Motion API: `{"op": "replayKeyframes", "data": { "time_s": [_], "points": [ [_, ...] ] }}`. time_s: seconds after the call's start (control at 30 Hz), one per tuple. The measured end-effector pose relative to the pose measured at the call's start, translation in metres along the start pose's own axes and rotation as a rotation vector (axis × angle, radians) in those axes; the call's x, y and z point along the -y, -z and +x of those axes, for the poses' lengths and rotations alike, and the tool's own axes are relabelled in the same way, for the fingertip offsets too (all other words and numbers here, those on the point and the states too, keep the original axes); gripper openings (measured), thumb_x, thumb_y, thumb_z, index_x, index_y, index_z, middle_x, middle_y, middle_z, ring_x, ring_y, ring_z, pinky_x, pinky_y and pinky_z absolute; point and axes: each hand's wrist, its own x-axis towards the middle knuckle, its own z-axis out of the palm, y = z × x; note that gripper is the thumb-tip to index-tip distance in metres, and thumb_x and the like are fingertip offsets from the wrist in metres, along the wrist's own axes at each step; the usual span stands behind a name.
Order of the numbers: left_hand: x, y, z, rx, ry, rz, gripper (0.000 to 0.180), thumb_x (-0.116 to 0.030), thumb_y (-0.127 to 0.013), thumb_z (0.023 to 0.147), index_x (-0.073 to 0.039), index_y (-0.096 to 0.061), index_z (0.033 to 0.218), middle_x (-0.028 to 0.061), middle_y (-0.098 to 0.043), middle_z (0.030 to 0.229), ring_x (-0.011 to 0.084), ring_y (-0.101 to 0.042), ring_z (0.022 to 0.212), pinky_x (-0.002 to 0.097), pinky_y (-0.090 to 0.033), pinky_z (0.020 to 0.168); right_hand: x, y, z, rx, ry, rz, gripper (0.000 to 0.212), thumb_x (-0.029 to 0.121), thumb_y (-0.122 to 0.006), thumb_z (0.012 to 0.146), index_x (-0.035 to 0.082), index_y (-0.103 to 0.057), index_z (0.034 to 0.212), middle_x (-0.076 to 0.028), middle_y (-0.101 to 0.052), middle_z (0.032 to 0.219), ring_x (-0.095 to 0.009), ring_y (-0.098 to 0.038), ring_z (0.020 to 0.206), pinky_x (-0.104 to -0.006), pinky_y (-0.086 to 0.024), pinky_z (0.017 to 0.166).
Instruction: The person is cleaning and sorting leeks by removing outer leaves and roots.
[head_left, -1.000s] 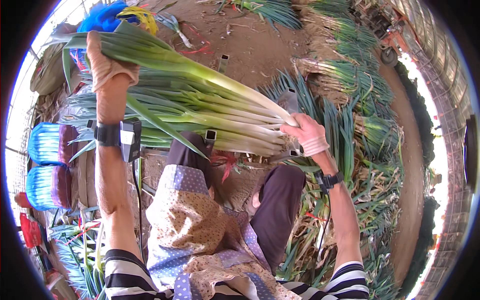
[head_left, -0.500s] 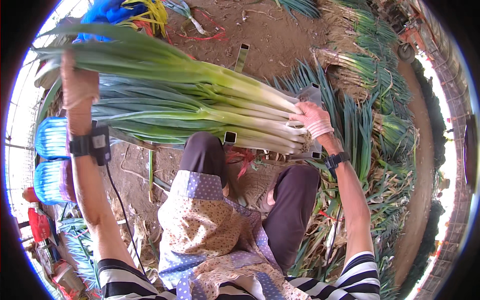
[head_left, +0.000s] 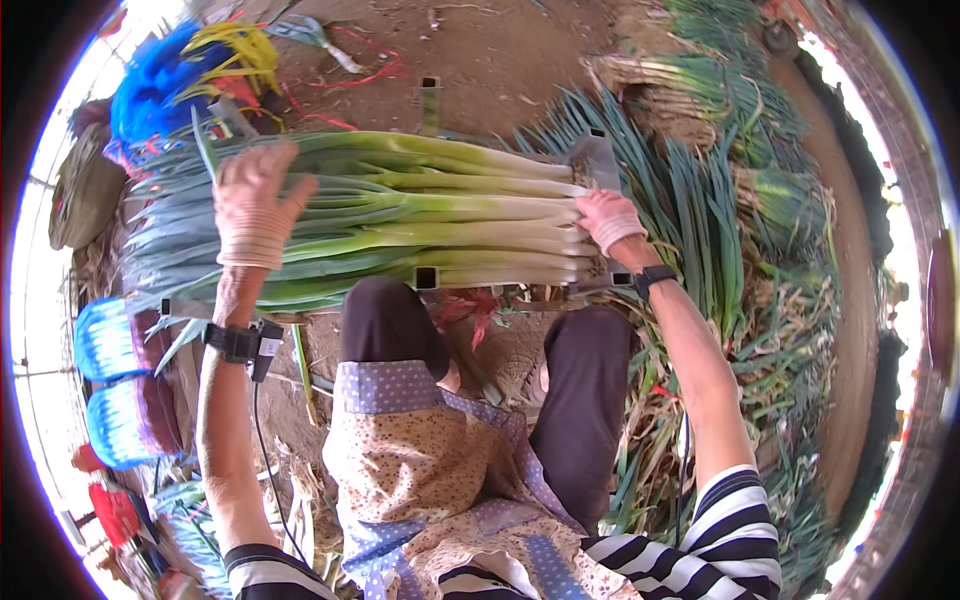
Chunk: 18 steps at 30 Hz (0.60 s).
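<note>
Head view: my left hand (head_left: pixel 252 208) lies spread over the leeks' (head_left: pixel 400 215) green tops; my right hand (head_left: pixel 607 220) presses their white ends, fingers seemingly curled, against a metal frame (head_left: pixel 597 160) beside it.

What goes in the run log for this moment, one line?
left hand on leek bundle greens | right hand at white ends | bundle level on metal frame

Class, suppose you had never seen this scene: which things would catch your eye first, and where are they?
First, the big bundle of leeks lying across the middle, white ends to the right. The left hand rests on its green leaves and the right hand presses against the white ends. Next, the bright blue and yellow strings at upper left, and loose green leeks heaped on the right.
</note>
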Motion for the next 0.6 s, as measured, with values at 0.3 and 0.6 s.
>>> {"op": "replayKeyframes", "data": {
  "time_s": [0.3,0.6],
  "points": [
    [0.004,-0.06,-0.018,0.42,0.037,0.125,0.053,-0.055,-0.053,0.085,-0.019,-0.052,0.124,0.0111,-0.057,0.119,0.0338,-0.052,0.109,0.0442,-0.039,0.093,-0.039,0.018,-0.123,-0.442,-0.287,0.508,0.031,0.038,-0.062,0.083,0.014,-0.064,0.103,-0.01,-0.065,0.093,-0.03,-0.062,0.089,-0.0404,-0.05,0.073],
    [0.159,-0.094,0.032,-0.129,0.585,-0.726,0.04,-0.026,-0.044,0.092,-0.003,-0.056,0.122,0.0114,-0.055,0.127,0.0254,-0.049,0.12,0.0345,-0.033,0.106,0.002,-0.124,-0.484,0.291,-1.145,0.808,0.037,0.037,-0.059,0.081,0.012,-0.064,0.108,-0.014,-0.066,0.096,-0.03,-0.063,0.089,-0.038,-0.048,0.078]
  ]
}}
